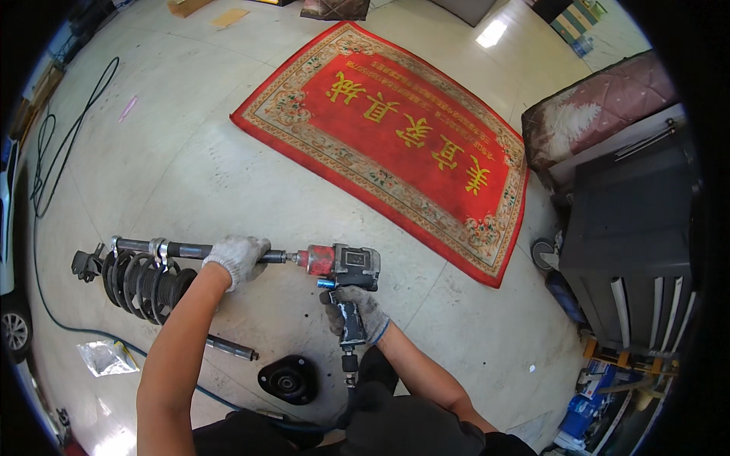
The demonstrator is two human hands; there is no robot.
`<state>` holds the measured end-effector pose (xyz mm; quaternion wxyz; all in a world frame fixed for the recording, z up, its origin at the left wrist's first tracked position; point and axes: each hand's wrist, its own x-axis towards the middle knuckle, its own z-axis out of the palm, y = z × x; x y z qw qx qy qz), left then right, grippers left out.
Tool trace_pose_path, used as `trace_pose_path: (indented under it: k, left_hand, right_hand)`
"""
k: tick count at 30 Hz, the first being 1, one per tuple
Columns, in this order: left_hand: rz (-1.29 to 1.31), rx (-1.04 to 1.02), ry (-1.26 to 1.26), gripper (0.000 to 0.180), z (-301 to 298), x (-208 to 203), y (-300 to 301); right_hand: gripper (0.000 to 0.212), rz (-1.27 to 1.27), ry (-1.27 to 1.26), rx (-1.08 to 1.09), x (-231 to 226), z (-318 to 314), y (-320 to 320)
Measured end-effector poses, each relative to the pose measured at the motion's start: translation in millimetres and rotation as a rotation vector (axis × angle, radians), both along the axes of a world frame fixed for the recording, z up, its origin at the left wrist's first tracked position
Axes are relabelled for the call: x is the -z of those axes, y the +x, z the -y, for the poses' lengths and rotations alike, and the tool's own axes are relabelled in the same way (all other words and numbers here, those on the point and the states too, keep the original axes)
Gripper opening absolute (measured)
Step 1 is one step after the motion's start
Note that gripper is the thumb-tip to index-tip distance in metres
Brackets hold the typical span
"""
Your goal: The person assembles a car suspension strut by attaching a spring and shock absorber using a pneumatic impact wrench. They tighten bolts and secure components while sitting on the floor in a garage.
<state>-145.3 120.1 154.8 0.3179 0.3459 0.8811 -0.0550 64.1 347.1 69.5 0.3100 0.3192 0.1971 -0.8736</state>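
Note:
My left hand (234,260), in a light work glove, is closed around the dark bar of a spring compressor (188,251). The compressor's hooks grip a black coil spring (129,285) on a strut lying on the floor. In my gloved right hand (366,311) is the handle of a red and black air impact wrench (356,266). Its nose and socket meet the right end of the compressor bar, in line with it. A metal strut rod (234,348) sticks out to the lower right of the spring. Near my legs lies a black strut mount (289,379).
A dark air hose (57,319) curves along the left and passes below the spring. A clear plastic bag (106,357) lies beside it. Beyond my hands is a red patterned rug (388,144). At right stands a dark wheeled tool cabinet (631,220); a car wheel (15,330) shows at left.

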Motion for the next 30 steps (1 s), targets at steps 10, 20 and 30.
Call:
trace_pose_path:
  k: [10, 20, 30]
  left_hand:
    - [0.068, 0.011, 0.044, 0.036, -9, -2, -4]
    - [0.364, -0.18, 0.145, 0.037, -33, 14, -6]
    - [0.87, -0.341, -0.045, 0.029, -39, 38, -44]
  right_hand:
    - [0.027, -0.117, -0.099, -0.017, 7, 2, 0]
    - [0.032, -0.122, -0.138, 0.001, 5, 3, 7]
    - [0.033, -0.134, -0.091, -0.049, 3, 1, 9]
